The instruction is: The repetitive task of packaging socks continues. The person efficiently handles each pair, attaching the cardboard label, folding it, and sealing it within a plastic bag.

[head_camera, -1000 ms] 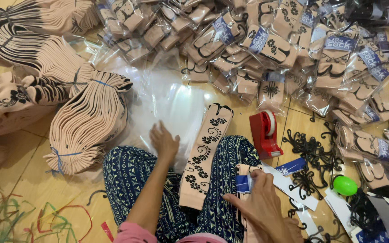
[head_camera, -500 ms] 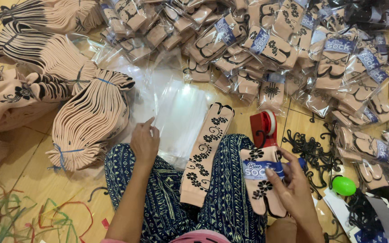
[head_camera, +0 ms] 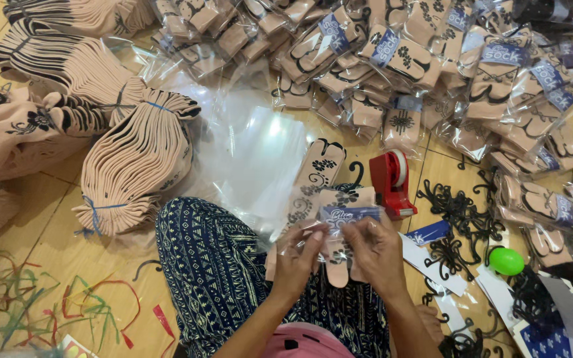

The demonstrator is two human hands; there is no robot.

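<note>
My left hand (head_camera: pixel 298 262) and my right hand (head_camera: pixel 374 250) meet over my lap, both pinching a folded beige sock with black flower print (head_camera: pixel 343 233) that carries a blue paper label. A clear plastic bag is around or against the sock; I cannot tell which. A second long beige patterned sock (head_camera: pixel 312 178) lies across my blue patterned trouser leg (head_camera: pixel 213 265), just beyond my fingers.
A red tape dispenser (head_camera: pixel 391 183) stands right of the socks. Clear plastic bags (head_camera: pixel 247 142) lie ahead. Bundled beige socks (head_camera: pixel 127 159) sit left, bagged socks (head_camera: pixel 392 59) pile at the back. Black plastic hooks (head_camera: pixel 462 219), blue labels (head_camera: pixel 427 233) and a green ball (head_camera: pixel 506 261) lie right.
My left hand left the plastic bags and came to my lap. My right hand lifted the labelled sock from the floor; now both hands hold it.
</note>
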